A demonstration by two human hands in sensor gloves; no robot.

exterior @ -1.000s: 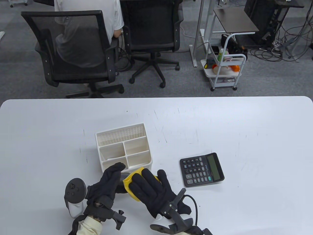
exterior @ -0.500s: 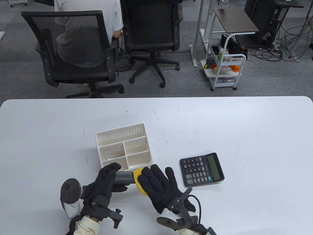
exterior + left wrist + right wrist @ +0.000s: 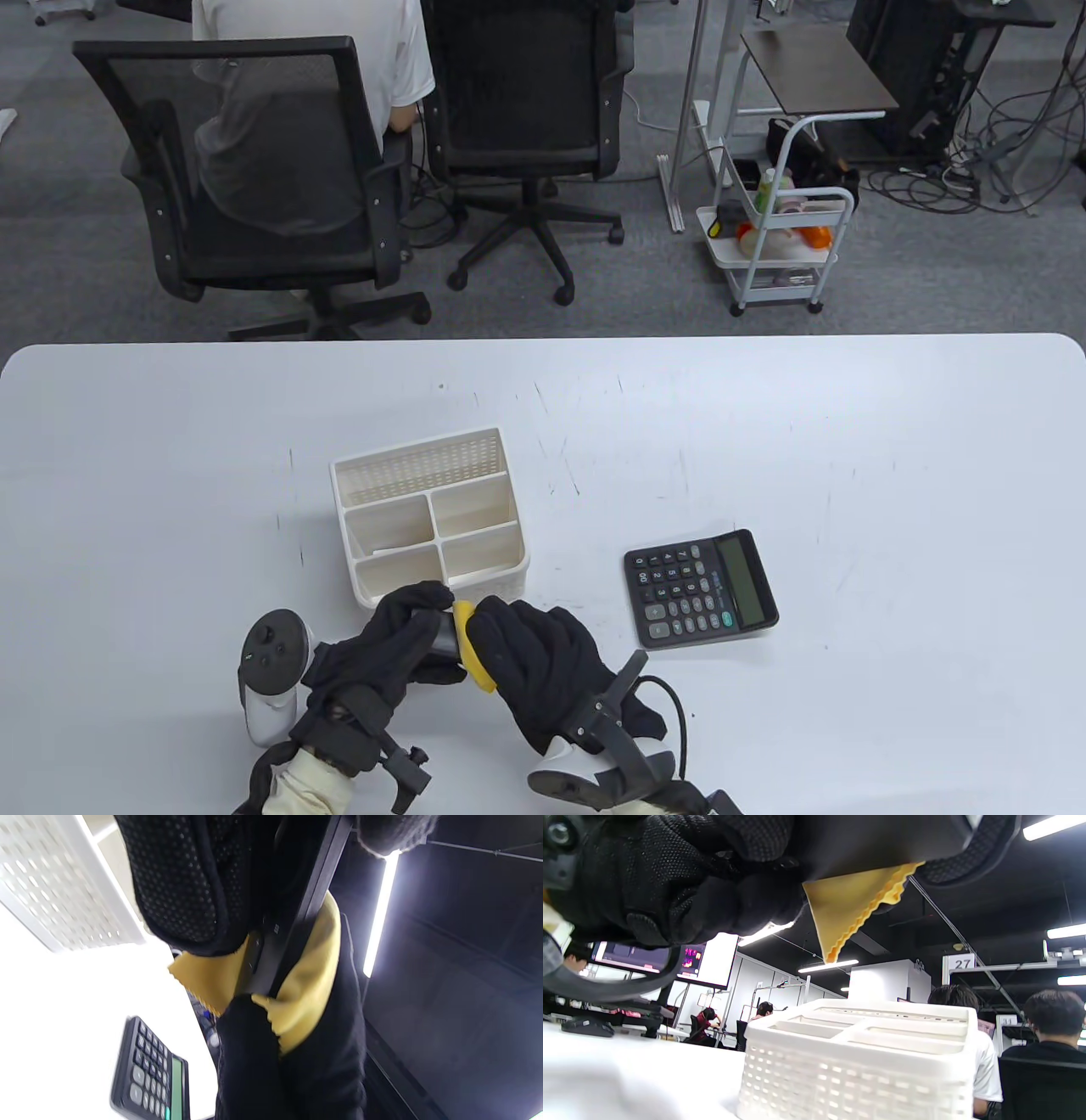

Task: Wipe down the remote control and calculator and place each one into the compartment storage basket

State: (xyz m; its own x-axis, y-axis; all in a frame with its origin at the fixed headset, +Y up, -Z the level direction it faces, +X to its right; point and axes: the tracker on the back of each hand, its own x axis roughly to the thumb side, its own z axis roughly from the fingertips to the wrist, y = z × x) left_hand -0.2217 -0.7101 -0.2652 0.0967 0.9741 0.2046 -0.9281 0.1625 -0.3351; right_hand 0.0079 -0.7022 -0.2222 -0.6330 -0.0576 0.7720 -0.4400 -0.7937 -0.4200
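Remote control: dark bar (image 3: 443, 635), only a short section visible in the table view, between the two hands and held above the surface (image 3: 848, 475). In the left wrist view it shows as a long dark body (image 3: 292, 916) running from the left glove down into the yellow cloth.
Cloth: yellow (image 3: 468, 645), wrapped round the remote control on its right-hand portion; zigzag edge visible in the left wrist view (image 3: 305, 997) and a corner hanging free in the right wrist view (image 3: 852, 908).
Left hand: (image 3: 386, 649) fingers curled round the left end of the remote control, grasping it.
Right hand: (image 3: 543, 658) fingers curled over the cloth and the remote control beneath it, grasping both.
Position relative to basket: the hands and the remote control lie just in front of the near wall of the compartment storage basket (image 3: 428, 509), at the person's side of it.
Compartment storage basket: white, perforated walls, one long rear compartment and four smaller front ones; stands on the surface; also visible in the right wrist view (image 3: 857, 1069).
Calculator: black, keys and display facing up (image 3: 700, 587), flat on the surface to the right of the hands, apart from both.
Background: office chairs (image 3: 254, 170), a seated person (image 3: 339, 59) and a white cart (image 3: 780, 246) beyond the far edge.
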